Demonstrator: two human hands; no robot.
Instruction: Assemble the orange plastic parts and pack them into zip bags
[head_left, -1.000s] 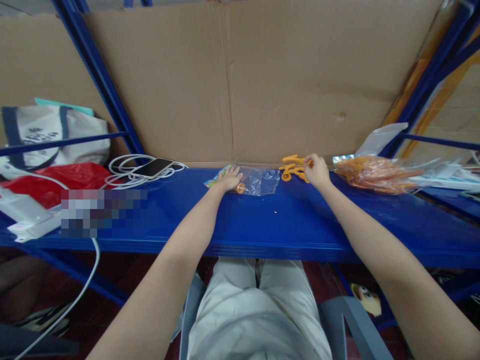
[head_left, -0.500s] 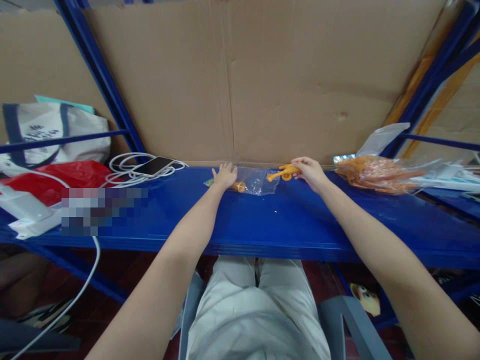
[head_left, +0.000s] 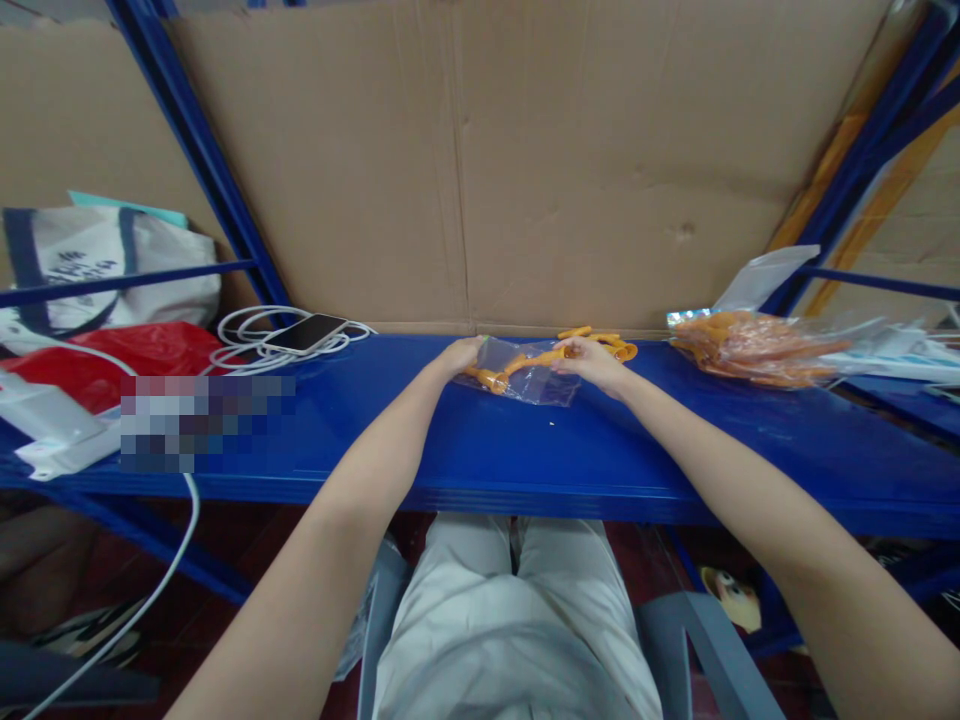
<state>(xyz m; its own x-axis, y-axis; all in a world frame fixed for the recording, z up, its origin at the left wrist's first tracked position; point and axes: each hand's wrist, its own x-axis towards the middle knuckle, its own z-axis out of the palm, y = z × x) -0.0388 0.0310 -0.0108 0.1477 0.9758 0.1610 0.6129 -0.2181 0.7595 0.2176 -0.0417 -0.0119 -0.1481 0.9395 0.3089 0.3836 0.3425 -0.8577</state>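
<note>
On the blue shelf, a clear plastic bag [head_left: 547, 388] lies between my hands. My left hand [head_left: 459, 355] is closed on the bag's left end, its fingertips mostly hidden. An orange plastic piece [head_left: 491, 380] shows at that end of the bag. My right hand [head_left: 589, 362] grips another orange plastic piece [head_left: 534, 359], which points left over or into the bag; I cannot tell which. Several more orange pieces [head_left: 624, 349] lie just behind and to the right of my right hand.
A bulky clear bag of orange parts [head_left: 750, 345] sits on the right of the blue shelf [head_left: 540, 460]. To the left are a phone [head_left: 307, 333], coiled white cables [head_left: 244, 345], a red bag [head_left: 150, 350] and a white power strip [head_left: 56, 425]. Cardboard [head_left: 540, 170] stands behind.
My right hand has moved left and down, bringing its orange piece to the bag. My left hand has gone from spread flat to closed on the bag. Orange pieces behind my right hand now show.
</note>
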